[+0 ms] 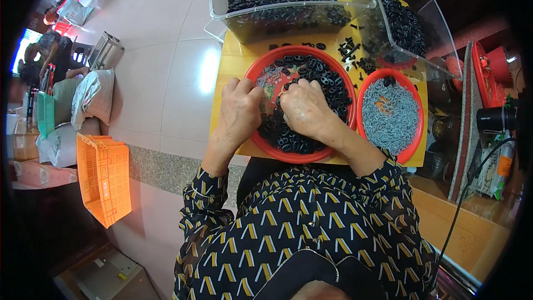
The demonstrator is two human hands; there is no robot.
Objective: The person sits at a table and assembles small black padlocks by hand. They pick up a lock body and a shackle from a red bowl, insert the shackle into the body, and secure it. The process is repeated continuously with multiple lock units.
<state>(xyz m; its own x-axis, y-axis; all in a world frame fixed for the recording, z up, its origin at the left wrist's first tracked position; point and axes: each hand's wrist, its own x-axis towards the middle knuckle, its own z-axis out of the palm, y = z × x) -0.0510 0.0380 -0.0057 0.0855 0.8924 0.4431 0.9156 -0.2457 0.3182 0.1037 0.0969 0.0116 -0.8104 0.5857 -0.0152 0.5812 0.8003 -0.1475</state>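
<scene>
My left hand (241, 106) is closed, knuckles up, at the left rim of a round red basin (256, 66). My right hand (304, 108) is closed too, above the middle of that basin. What the fingers of either hand hold is hidden beneath them. Inside the basin lie many small black oval pieces with two holes (333, 86), mostly on the right and near sides. Small silvery screws (270, 72) are scattered at its far left. To the right, a smaller oval red basin (420, 125) holds a heap of silvery screws (395, 119).
Two clear plastic bins (294, 6) (444, 28) of black pieces stand at the far side of the yellow table (225, 72). Loose black parts (350, 53) lie between bins and basins. On the floor at left are an orange crate (105, 180) and sacks (94, 97). People (53, 53) sit far left.
</scene>
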